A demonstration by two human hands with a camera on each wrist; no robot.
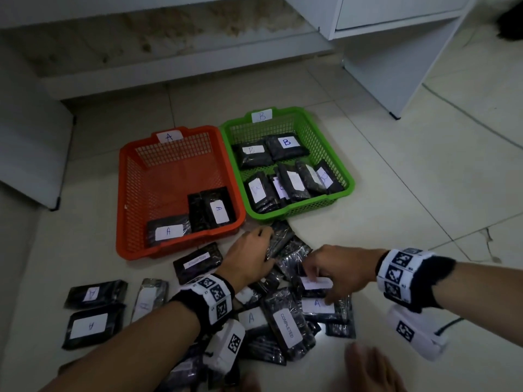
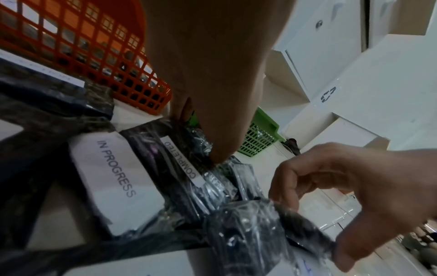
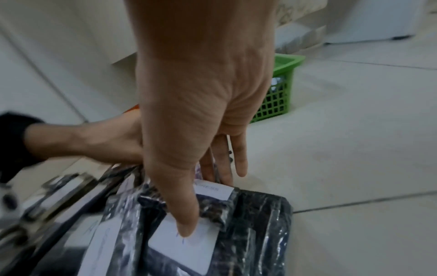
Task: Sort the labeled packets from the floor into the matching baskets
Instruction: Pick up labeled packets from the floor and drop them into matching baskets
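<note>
An orange basket (image 1: 121, 193) tagged A holds three black packets. The green basket (image 1: 351, 182) tagged B beside it holds several. Many black wrapped packets with white labels lie on the floor in front, some marked A (image 1: 317, 304), one COMPLETED (image 1: 288, 326), one IN PROGRESS (image 2: 113, 171). My left hand (image 1: 267, 246) reaches into the pile and grips a dark packet (image 1: 280, 236) just below the green basket. My right hand (image 1: 317, 281) pinches a labeled packet (image 3: 212, 190), thumb on the near side and fingers behind; its label is too blurred to read.
White cabinets stand at the back and right, with feet at the left (image 1: 55, 205) and right (image 1: 394, 116). A cable (image 1: 467, 114) runs over the tiles at the right. More packets (image 1: 93, 329) lie at the left. Blurred parts of the person's body (image 1: 368, 369) show at the bottom edge.
</note>
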